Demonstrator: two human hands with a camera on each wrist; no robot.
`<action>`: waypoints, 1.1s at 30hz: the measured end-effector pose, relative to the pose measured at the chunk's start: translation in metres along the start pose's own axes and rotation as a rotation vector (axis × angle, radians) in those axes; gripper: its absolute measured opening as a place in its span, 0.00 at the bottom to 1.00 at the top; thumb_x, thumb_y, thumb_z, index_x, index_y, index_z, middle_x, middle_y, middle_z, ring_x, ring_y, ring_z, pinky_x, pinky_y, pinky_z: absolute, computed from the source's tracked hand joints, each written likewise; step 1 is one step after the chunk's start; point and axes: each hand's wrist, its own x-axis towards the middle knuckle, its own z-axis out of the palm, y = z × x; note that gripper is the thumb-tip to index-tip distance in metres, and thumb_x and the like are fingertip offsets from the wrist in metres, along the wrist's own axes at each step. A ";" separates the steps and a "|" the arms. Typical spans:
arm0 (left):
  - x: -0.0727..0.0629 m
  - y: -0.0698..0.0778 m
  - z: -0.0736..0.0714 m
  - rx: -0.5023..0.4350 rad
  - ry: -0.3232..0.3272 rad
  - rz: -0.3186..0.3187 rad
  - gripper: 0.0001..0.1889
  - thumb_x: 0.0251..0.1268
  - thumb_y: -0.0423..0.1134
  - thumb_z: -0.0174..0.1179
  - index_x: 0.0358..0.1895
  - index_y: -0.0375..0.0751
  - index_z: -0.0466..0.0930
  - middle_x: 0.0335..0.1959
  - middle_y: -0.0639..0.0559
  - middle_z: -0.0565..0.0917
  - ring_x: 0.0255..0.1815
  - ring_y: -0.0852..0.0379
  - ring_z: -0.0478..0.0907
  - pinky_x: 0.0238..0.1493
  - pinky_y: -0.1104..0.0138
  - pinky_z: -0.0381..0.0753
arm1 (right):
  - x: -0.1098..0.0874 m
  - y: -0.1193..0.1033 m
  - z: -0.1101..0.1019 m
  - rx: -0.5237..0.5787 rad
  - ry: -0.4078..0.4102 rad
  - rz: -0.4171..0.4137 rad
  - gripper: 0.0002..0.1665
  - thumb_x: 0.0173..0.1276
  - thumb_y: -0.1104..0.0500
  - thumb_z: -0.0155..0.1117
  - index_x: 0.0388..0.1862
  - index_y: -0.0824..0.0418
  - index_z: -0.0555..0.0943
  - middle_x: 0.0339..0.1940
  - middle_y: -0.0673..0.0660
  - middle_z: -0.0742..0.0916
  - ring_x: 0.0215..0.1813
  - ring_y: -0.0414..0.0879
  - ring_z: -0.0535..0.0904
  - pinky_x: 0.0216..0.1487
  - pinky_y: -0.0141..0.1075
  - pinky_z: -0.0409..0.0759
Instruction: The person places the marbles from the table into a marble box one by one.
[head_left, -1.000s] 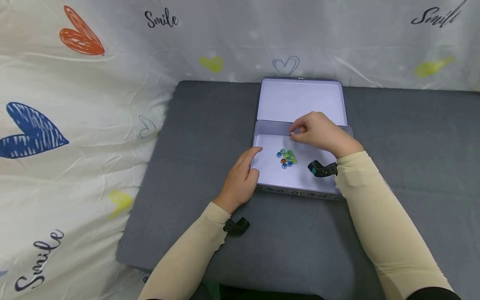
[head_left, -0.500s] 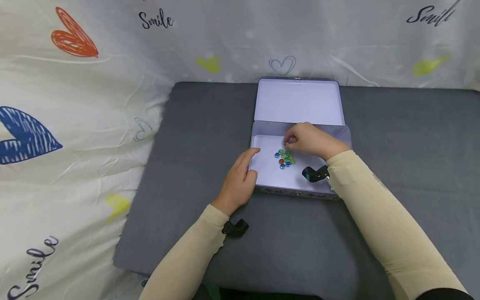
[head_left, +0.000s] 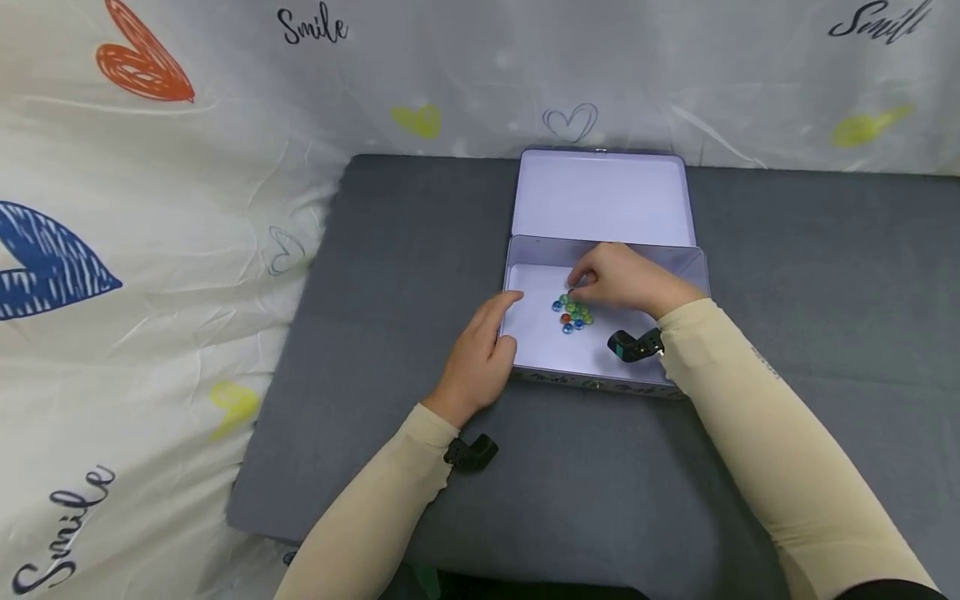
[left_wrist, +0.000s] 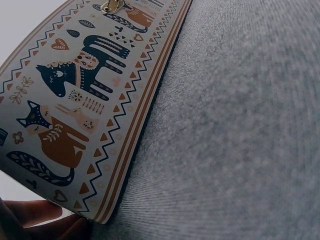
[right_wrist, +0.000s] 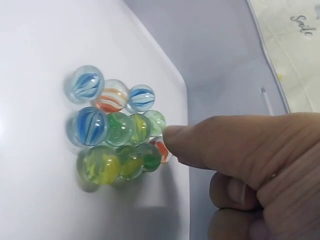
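Observation:
My left hand [head_left: 476, 367] rests at the left side of an open box [head_left: 540, 250], its index finger extended at the rim and its thumb near the front corner. In the left wrist view, fingers [left_wrist: 32, 212] touch the corner of the patterned box wall. Inside, my right hand [head_left: 622, 279] pinches a clear marble with orange swirls [right_wrist: 161, 149] at its thumb tip, partly hidden. That marble is right at the edge of a cluster of glass marbles [head_left: 576, 313]: blue-swirled ones [right_wrist: 90, 126], green and yellow ones [right_wrist: 101, 165] and another orange-swirled one [right_wrist: 111, 96].
The box's lid [head_left: 603, 196] lies folded back behind it. Grey cloth [head_left: 412, 275] covers the table. A white curtain [head_left: 480, 75] printed with hearts hangs behind and at the left. A small metal clasp [left_wrist: 112, 6] sits on the box front.
My right hand has lowered into the box and shifted left, bringing the marble from above the back part to the cluster. My left hand has stayed at the rim.

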 end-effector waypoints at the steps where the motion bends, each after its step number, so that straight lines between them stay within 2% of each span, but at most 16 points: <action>1: 0.000 0.000 0.000 -0.001 0.000 0.000 0.33 0.69 0.29 0.43 0.78 0.46 0.68 0.79 0.44 0.69 0.80 0.53 0.64 0.76 0.51 0.69 | -0.001 0.000 -0.001 0.001 0.004 0.006 0.14 0.68 0.61 0.74 0.49 0.67 0.90 0.28 0.56 0.85 0.31 0.49 0.75 0.34 0.40 0.73; 14: 0.000 -0.002 0.000 0.003 -0.008 -0.007 0.33 0.69 0.29 0.44 0.78 0.48 0.68 0.79 0.45 0.69 0.80 0.53 0.65 0.74 0.50 0.70 | -0.001 0.001 -0.001 0.032 0.030 0.014 0.13 0.71 0.61 0.71 0.49 0.68 0.90 0.32 0.58 0.86 0.33 0.50 0.74 0.35 0.40 0.73; 21: 0.001 -0.005 0.000 -0.002 -0.009 -0.007 0.33 0.69 0.29 0.43 0.78 0.46 0.68 0.79 0.43 0.69 0.80 0.52 0.65 0.74 0.49 0.70 | 0.000 0.001 0.001 0.035 0.032 0.009 0.13 0.70 0.61 0.71 0.49 0.67 0.90 0.29 0.57 0.84 0.32 0.49 0.74 0.34 0.40 0.72; 26: -0.001 -0.007 0.003 -0.009 -0.019 -0.015 0.33 0.69 0.31 0.42 0.78 0.47 0.68 0.79 0.44 0.68 0.80 0.53 0.65 0.74 0.50 0.70 | -0.002 0.001 0.003 0.043 0.023 0.025 0.13 0.69 0.61 0.72 0.50 0.67 0.90 0.30 0.57 0.84 0.33 0.50 0.74 0.35 0.40 0.73; 29: -0.003 -0.009 0.005 -0.013 -0.018 -0.020 0.33 0.69 0.30 0.42 0.78 0.47 0.68 0.79 0.44 0.69 0.80 0.53 0.65 0.74 0.49 0.71 | -0.003 0.000 0.003 0.047 0.020 0.011 0.14 0.69 0.61 0.73 0.50 0.67 0.89 0.25 0.56 0.81 0.30 0.49 0.72 0.33 0.40 0.72; 33: -0.004 -0.010 0.006 -0.021 -0.012 -0.021 0.33 0.69 0.29 0.43 0.78 0.46 0.68 0.79 0.43 0.69 0.80 0.53 0.65 0.73 0.49 0.71 | -0.008 -0.005 -0.003 0.035 0.071 -0.024 0.15 0.71 0.59 0.72 0.50 0.67 0.89 0.18 0.53 0.75 0.24 0.46 0.68 0.31 0.40 0.69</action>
